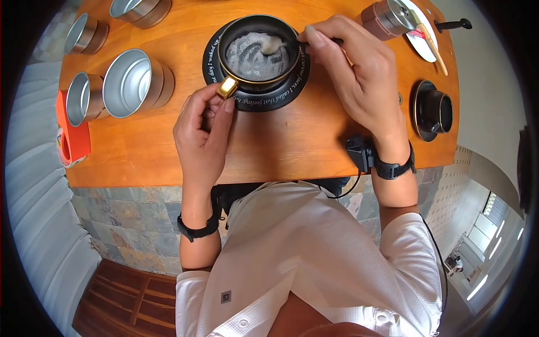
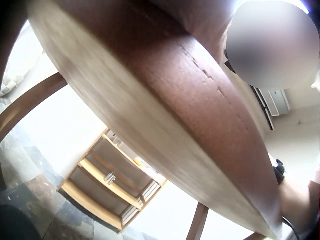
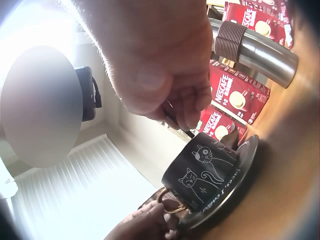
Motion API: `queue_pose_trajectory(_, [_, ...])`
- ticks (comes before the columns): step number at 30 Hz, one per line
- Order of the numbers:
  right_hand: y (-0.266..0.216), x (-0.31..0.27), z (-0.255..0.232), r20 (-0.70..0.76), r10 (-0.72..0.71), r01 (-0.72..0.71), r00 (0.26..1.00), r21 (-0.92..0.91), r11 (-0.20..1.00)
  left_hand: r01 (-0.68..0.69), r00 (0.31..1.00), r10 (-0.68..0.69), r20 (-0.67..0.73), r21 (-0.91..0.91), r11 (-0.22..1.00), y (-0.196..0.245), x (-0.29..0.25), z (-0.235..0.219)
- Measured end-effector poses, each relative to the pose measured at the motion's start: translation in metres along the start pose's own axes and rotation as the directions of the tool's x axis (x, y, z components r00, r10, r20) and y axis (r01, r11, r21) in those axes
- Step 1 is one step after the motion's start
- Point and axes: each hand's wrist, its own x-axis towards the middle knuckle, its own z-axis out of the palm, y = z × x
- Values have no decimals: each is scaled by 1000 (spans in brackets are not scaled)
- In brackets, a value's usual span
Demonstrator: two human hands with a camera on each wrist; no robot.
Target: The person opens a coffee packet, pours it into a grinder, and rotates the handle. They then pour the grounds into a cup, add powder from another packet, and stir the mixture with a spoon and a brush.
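Note:
A black cup (image 1: 257,86) with white cat drawings stands on a black saucer (image 1: 269,103) with white lettering. Pale powder (image 1: 242,59) covers its bottom, streaked with dark swirls. My left hand (image 1: 201,126) pinches the cup's gold handle (image 1: 228,87) between thumb and fingers. Above the rim, my right hand (image 1: 366,73) grips a dark-handled spoon (image 3: 172,114). The spoon's end is inside the cup, with a pale clump on it. The left wrist view shows mostly the table's edge and underside, not the cup.
Several silver metal tins (image 1: 161,84) stand at the left, beside an orange-red box (image 1: 76,137). At the right, a small black cup (image 1: 444,112) lies tipped on its saucer. A steel cylinder (image 3: 272,57) and red Nescafé boxes (image 3: 240,95) stand behind. A white plate (image 1: 422,48) lies back right.

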Motion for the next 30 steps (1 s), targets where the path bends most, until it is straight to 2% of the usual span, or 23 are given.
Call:
queue_pose_trajectory(1, [-1, -3, 1, -6, -2, 2, 1000, -1, 1000, -6, 1000, 6, 2, 2, 1000, -1, 0, 0])
queue_pose_trajectory(3, [-4, -8, 4, 12, 22, -23, 1000, 132, 991, -24, 1000, 24, -4, 5, 1000, -2, 1, 0])
queue_pose_trajectory(7, [3, -2, 14, -6, -126, 125, 992, 98, 987, -2, 1000, 1, -4, -26, 1000, 0, 0, 1])
queue_pose_trajectory(11, [-1, -3, 11, -39, -130, 130, 991, -5, 992, -3, 1000, 3, -1, -59, 998, -2, 0, 2])
queue_pose_trajectory(13, [-8, -7, 7, -66, -93, 86, 993, -94, 992, -3, 1000, 2, -12, -90, 996, -3, 0, 1])
queue_pose_trajectory(14, [-12, -9, 8, -64, -98, 92, 993, -92, 992, 10, 1000, -10, 24, -38, 999, -2, -1, -1])
queue_pose_trajectory(16, [-16, -11, 9, -58, 44, -43, 997, 19, 999, 19, 998, -20, 56, 19, 1000, 1, -1, -4])
queue_pose_trajectory(17, [-14, -10, 11, -60, 42, -41, 997, 21, 999, 17, 998, -19, 56, 36, 999, 2, -1, -3])
queue_pose_trajectory(19, [-8, -7, 14, -69, -88, 87, 994, -17, 996, 11, 998, -14, 60, 51, 999, 3, 0, -3])
queue_pose_trajectory(23, [-16, -5, 8, -92, -86, 78, 992, -92, 993, 3, 998, -2, 59, -4, 1000, -1, 0, -2])
queue_pose_trajectory(25, [-23, -7, 5, -56, 35, -40, 998, -90, 995, -2, 999, 2, 51, -9, 1000, -1, 0, -2])
queue_pose_trajectory(26, [-25, -5, 5, -54, 31, -36, 998, -87, 996, -6, 999, 5, 52, 20, 1000, 1, 0, -2])
queue_pose_trajectory(28, [-29, -2, 4, 39, 152, -154, 988, 55, 987, -12, 999, 9, 51, 54, 998, 2, 0, -2])
queue_pose_trajectory(29, [-26, -1, 6, 37, 150, -152, 988, 58, 987, -25, 1000, 25, 19, 38, 999, 1, 1, 0])
queue_pose_trajectory(30, [-21, 0, 8, -3, 75, -75, 997, 40, 996, -40, 999, 40, -12, 20, 999, 1, 2, 1])
